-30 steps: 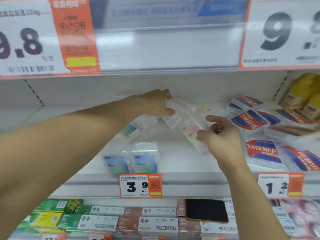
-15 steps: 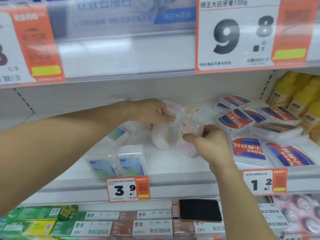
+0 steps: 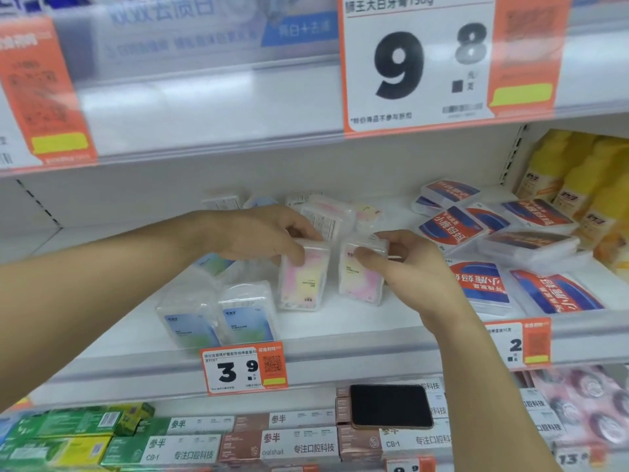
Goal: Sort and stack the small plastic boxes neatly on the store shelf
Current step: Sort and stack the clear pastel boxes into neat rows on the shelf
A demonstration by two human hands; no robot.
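Note:
Two clear plastic boxes with pink and yellow labels stand upright side by side on the white shelf (image 3: pixel 340 321). My left hand (image 3: pixel 265 236) grips the top of the left pink box (image 3: pixel 303 284). My right hand (image 3: pixel 401 264) holds the top of the right pink box (image 3: pixel 360 281), thumb across its front. Two clear boxes with blue labels (image 3: pixel 218 318) stand at the shelf's front left. More clear boxes (image 3: pixel 326 216) lie loose behind my hands.
Flat boxes with red and blue labels (image 3: pixel 483 284) lie scattered on the shelf's right half. Yellow bottles (image 3: pixel 578 185) stand at the far right. A black phone (image 3: pixel 391 405) rests on toothpaste cartons on the shelf below. Price tags (image 3: pixel 245 369) line the shelf edge.
Both hands have come forward and down from the back pile. The two pink boxes, tilted in my hands before, now stand upright on the shelf.

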